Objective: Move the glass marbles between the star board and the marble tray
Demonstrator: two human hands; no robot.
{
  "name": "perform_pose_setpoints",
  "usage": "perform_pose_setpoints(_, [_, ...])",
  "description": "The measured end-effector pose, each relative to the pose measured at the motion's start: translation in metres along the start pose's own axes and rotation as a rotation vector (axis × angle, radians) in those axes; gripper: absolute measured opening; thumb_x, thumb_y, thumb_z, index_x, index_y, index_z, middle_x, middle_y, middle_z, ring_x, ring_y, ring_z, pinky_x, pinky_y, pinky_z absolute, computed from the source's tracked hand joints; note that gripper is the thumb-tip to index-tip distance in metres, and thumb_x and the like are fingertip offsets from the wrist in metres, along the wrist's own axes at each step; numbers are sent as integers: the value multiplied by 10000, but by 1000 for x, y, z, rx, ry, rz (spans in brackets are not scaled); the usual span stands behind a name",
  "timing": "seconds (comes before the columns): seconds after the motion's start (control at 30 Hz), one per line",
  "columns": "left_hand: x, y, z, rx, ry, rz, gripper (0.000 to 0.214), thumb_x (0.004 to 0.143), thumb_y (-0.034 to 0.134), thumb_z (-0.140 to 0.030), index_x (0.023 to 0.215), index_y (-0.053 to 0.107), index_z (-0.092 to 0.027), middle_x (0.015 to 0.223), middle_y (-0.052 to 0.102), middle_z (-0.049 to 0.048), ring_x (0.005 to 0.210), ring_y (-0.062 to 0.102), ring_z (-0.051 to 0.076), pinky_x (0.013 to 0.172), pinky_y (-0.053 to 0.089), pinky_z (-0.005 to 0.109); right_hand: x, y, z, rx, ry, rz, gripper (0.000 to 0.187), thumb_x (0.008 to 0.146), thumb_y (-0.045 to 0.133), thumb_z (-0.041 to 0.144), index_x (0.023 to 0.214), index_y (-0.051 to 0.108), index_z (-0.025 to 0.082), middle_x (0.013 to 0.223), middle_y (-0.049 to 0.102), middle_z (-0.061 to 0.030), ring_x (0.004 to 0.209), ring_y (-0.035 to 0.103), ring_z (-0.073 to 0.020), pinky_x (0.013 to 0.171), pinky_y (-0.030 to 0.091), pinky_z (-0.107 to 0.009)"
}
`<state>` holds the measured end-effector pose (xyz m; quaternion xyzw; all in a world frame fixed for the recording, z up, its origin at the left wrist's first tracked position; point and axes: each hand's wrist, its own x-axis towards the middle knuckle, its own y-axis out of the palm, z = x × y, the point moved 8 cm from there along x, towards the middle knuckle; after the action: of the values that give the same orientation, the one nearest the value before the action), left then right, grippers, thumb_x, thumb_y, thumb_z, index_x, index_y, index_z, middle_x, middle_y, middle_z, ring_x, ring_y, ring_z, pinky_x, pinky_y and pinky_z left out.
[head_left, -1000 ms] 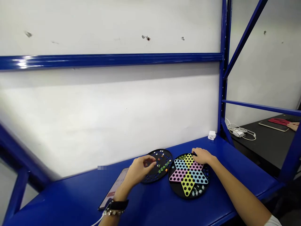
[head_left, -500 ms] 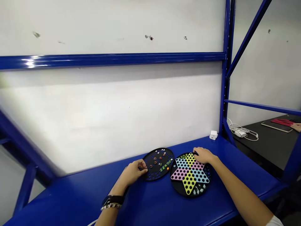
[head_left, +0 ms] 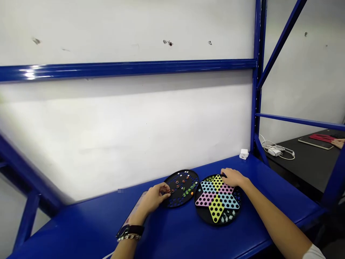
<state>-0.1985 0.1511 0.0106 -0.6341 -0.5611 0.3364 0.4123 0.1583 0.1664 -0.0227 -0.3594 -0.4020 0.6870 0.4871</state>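
Observation:
Two round game boards lie side by side on a blue shelf [head_left: 81,230]. The left black board [head_left: 181,189] carries several loose coloured marbles. The right board [head_left: 217,198] shows a coloured star with holes and marbles at its rim. My left hand [head_left: 153,196] rests at the left board's near-left edge, fingers curled in a pinch; what they hold is too small to name. My right hand [head_left: 233,177] lies on the star board's far edge, fingers curled down over it.
A phone or tablet [head_left: 134,216] lies under my left forearm. A white adapter [head_left: 244,154] sits at the shelf's back right. Beyond the blue upright [head_left: 256,90], a black table holds a white charger with cable [head_left: 275,151], a tablet [head_left: 315,142] and another person's hand [head_left: 339,143].
My left hand pulled back from over the left board's middle to its near-left edge. My right hand stayed on the star board. The view shifted slightly.

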Motion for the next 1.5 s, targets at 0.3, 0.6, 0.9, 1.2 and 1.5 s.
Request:
perform_pose_setpoints(0.3, [-10,-9,-59,-87,130,-110,355,817,501,-471,993,675,-218,994,732,40,749,602,193,724,475,310,1,0,0,-27,-3,-10,299,877,470,318,1133,595,228,1146,632,-107,982,609,-268,760,426,-338])
perform_pose_setpoints(0.6, [-44,57,-195,135,479,272,195,782,583,-252,905,732,-273,966,747,5,865,664,198,752,474,278,2,-1,1,-37,-5,-34,274,877,466,305,1102,602,227,1119,639,-97,987,605,-265,786,425,-342])
perform_pose_setpoints(0.9, [12,57,-169,279,396,96,337,898,456,-191,1175,647,-219,1185,669,73,1111,616,223,942,463,312,1,0,2,-18,-5,-19,313,884,472,310,1156,596,218,1164,629,-112,1038,594,-281,817,427,-358])
perform_pose_setpoints(1.2, [53,88,-183,387,478,124,331,898,511,-184,1186,663,-239,1154,642,98,1053,638,258,880,492,339,1,-3,6,-41,-15,-41,295,890,456,301,1123,610,206,1137,640,-114,1029,603,-272,824,423,-353])
perform_pose_setpoints(1.5, [62,97,-201,524,536,167,269,869,568,-124,1039,738,-244,1081,677,95,930,680,248,776,509,318,3,-1,3,-58,-24,-50,272,888,454,307,1097,604,218,1129,644,-104,1009,616,-270,787,425,-343])
